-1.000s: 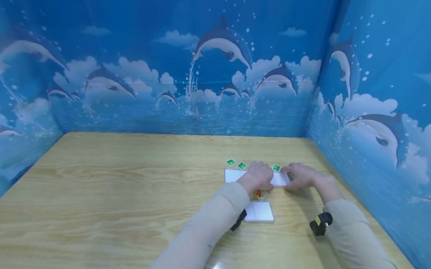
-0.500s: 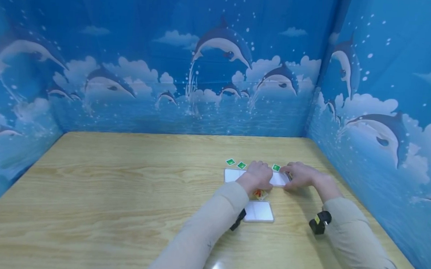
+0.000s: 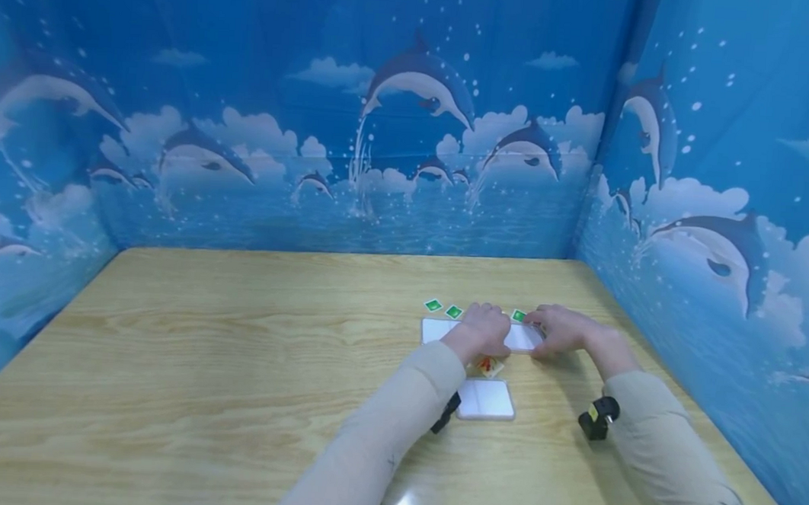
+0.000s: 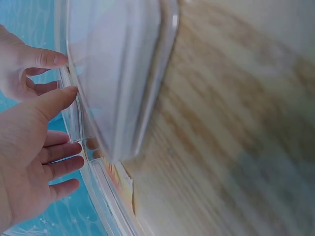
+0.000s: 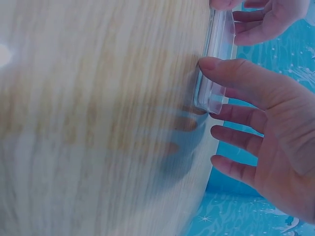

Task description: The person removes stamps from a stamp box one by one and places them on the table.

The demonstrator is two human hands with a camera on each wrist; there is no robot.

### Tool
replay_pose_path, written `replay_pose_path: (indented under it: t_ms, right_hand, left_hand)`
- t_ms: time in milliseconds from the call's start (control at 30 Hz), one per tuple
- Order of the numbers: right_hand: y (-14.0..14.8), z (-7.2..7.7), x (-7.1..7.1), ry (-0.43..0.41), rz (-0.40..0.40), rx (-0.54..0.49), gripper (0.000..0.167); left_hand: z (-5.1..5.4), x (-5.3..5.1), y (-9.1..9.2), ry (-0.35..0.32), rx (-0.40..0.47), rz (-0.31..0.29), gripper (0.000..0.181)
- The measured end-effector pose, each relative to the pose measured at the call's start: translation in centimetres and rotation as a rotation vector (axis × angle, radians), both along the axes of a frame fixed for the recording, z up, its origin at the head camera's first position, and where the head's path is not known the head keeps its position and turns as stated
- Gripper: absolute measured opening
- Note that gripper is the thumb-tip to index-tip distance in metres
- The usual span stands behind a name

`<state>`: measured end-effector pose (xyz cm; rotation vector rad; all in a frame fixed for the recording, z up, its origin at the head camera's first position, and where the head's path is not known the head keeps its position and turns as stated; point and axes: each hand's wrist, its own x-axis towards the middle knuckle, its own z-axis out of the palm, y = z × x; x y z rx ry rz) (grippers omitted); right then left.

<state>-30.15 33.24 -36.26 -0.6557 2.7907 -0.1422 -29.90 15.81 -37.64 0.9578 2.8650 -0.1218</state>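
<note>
Both hands are on a flat, clear plastic box (image 3: 523, 337) toward the right of the table. My left hand (image 3: 480, 333) holds its left part, the thumb on the near edge and fingers along the far side. At the box's right end, my right hand (image 5: 266, 113) pinches it between thumb and index finger, the other fingers spread apart. Another clear box (image 3: 438, 330) lies to the left, partly hidden by my left hand. Nearer stands a similar box (image 3: 486, 399). Between lies a small orange-and-red printed piece (image 3: 488, 366).
Small green-and-white cards lie behind the boxes: one at far left (image 3: 432, 305), another card (image 3: 453, 311) beside it, and a third card (image 3: 519, 316) by my right hand. A dolphin-print curtain (image 3: 281, 124) borders the wooden table (image 3: 234, 365).
Hardly anything differs. Both hands stay on the same box, with only a very slight shift of the hands; the cards and other boxes keep their places.
</note>
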Motion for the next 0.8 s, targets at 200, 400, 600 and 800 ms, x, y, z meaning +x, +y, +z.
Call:
replay_pose_path:
  t_ms: [200, 400, 600, 800]
  right_hand:
    - [-0.01, -0.3, -0.05, 0.0, -0.036, 0.017, 0.062]
    - [-0.08, -0.58, 0.1, 0.082, 0.006, 0.048, 0.063]
    - [-0.35, -0.39, 0.5, 0.124, 0.009, 0.071, 0.065]
    - [-0.33, -0.34, 0.65, 0.146, 0.017, 0.095, 0.063]
  left_hand:
    - [-0.23, -0.09, -0.01, 0.021, -0.025, -0.014, 0.042]
    - [-0.51, -0.13, 0.09, 0.061, -0.078, -0.033, 0.051]
    - [-0.46, -0.19, -0.17, 0.084, -0.095, -0.043, 0.056]
    - [-0.32, -0.23, -0.39, 0.093, -0.097, -0.062, 0.054]
